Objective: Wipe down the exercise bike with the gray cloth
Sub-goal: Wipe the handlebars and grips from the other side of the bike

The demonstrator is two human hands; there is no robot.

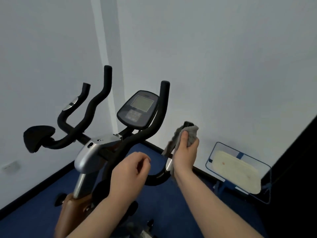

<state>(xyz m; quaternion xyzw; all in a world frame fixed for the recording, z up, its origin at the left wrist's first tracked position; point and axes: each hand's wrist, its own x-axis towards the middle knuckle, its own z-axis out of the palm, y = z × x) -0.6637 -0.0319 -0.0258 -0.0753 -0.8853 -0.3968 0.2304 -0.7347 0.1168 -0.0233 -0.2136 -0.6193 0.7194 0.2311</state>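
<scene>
Head cam: exercise bike (96, 152) sits centre-left on blue floor (154, 212), up against white wall (223, 57). Black handlebars (96, 107) curve up in several horns; dark console (138, 109) w/ grey screen is mounted between them, tilted back. Silver stem housing (89, 155) below the bars, brown frame part lower left.

Right hand (186, 152) grips the gray cloth (187, 134), fingers & thumb curled round it, cloth wrapped over the rightmost grip of the bars near its tip; a tail of cloth hangs down left of the hand. Black grip end just pokes out above the cloth.

Left hand (130, 170) hovers over the bar's lower curve, fingers loosely curled, holding nothing; can't tell if it touches the bar underneath.

Right of the bike, near the wall: blue-framed rack (238, 169) w/ a cream towel laid on it, well apart from the hands. Dark panel fills far right edge.
</scene>
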